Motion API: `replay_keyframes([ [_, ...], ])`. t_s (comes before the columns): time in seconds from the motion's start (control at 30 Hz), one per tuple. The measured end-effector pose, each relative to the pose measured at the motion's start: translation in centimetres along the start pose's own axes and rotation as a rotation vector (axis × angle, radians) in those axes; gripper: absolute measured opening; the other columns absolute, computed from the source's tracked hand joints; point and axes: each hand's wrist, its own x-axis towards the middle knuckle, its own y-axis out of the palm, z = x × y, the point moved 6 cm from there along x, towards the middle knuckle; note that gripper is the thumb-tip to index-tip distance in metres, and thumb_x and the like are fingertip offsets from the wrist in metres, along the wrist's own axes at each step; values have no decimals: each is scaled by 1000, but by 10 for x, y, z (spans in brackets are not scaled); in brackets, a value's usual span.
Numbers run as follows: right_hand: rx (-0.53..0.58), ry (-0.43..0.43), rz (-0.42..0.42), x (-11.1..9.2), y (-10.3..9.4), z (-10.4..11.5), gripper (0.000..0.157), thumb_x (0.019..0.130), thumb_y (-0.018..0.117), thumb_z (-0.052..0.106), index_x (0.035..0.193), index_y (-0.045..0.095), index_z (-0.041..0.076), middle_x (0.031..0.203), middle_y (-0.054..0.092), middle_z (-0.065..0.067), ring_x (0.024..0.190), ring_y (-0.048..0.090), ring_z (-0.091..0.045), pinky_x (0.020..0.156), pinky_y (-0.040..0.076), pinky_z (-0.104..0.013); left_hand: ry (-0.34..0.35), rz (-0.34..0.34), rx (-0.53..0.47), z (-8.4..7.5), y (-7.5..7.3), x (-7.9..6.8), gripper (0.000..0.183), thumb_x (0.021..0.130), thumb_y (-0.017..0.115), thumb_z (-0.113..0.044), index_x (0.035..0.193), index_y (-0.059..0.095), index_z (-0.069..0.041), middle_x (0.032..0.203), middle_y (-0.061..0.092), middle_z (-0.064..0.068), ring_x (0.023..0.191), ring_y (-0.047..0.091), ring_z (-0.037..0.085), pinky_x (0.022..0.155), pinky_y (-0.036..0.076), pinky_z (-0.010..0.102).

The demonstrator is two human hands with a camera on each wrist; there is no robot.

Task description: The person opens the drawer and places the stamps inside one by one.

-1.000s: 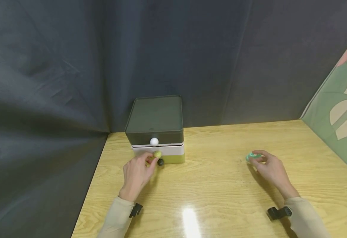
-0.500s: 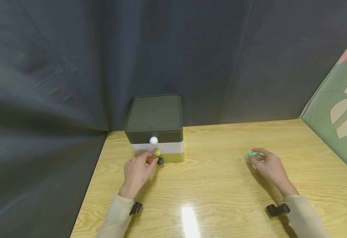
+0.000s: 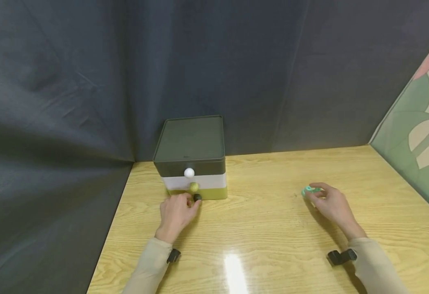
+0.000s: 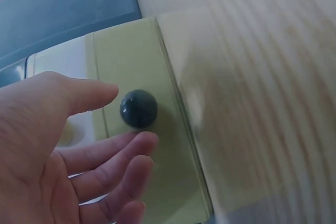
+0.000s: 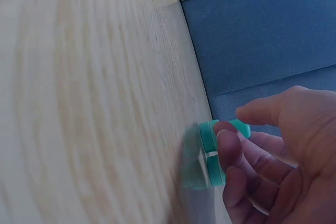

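Note:
A small drawer box [image 3: 190, 139] has a dark upper drawer, a white middle drawer [image 3: 214, 180] and a yellow-green lower drawer [image 3: 214, 194], all closed. Their knobs are a white one [image 3: 189, 173], a yellow-green one [image 3: 194, 187] and a dark one [image 4: 139, 109]. My left hand [image 3: 177, 214] is at the dark knob; in the left wrist view thumb and fingers lie on either side, with a slight gap at the thumb. Far to the right, my right hand [image 3: 332, 207] has its fingers curled round a small teal toy [image 5: 209, 137] with rounded parts, low at the table, partly hidden by fingers.
The wooden table [image 3: 258, 228] extends in front of and between the hands. A dark cloth [image 3: 251, 81] hangs behind the box and along the left side. A patterned panel [image 3: 416, 134] borders the right. Each wrist carries a black camera mount [image 3: 341, 257].
The slightly pulled-out white middle drawer has gone flush with the box. My left hand has left the yellow-green knob and shifted down and right to the dark one. The right hand stays put.

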Motion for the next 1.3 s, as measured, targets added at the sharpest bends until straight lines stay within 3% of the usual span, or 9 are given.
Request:
replay_keyframes([
  [0.1, 5, 1, -6, 1, 0, 0, 64, 108, 59, 45, 151, 51, -3, 124, 71, -34, 78, 77, -21, 68, 57, -35, -3, 21, 25, -1, 7, 3, 38, 95, 72, -49, 69, 68, -21, 62, 62, -6, 60, 63, 21, 53, 44, 38],
  [0.23, 2, 3, -5, 1, 0, 0, 64, 108, 59, 46, 150, 53, -2, 125, 71, -34, 79, 78, -24, 69, 59, -37, 3, 12, 29, -2, 14, 5, 45, 96, 71, -46, 60, 56, -22, 56, 54, -5, 53, 54, 19, 49, 40, 37],
  [0.6, -3, -9, -16, 0, -1, -1, 65, 107, 60, 49, 147, 56, -2, 126, 71, -35, 85, 79, -28, 70, 61, -38, 26, -36, 22, -3, 13, 7, 39, 94, 75, -46, 63, 66, -23, 61, 63, -5, 55, 62, 21, 48, 43, 36],
  [0.87, -2, -15, -26, -1, 0, 3, 63, 106, 62, 50, 144, 59, 0, 124, 72, -33, 86, 79, -29, 70, 61, -39, 17, -48, 36, 0, 12, 4, 30, 92, 77, -46, 81, 82, -18, 71, 73, 0, 60, 68, 23, 51, 47, 39],
  [1.13, -2, -47, -31, -2, 1, 7, 61, 106, 62, 47, 143, 59, -2, 124, 72, -33, 87, 79, -32, 70, 62, -41, 40, -44, 58, -3, 10, 1, 42, 92, 76, -45, 59, 64, -22, 59, 64, -2, 58, 67, 27, 49, 44, 38],
  [1.3, 7, -79, -33, -3, 1, 13, 59, 108, 61, 44, 143, 59, -4, 122, 72, -34, 81, 79, -28, 66, 61, -36, 50, -16, 65, -5, 9, 1, 47, 93, 73, -42, 55, 55, -23, 56, 58, -4, 55, 64, 25, 49, 44, 38],
])
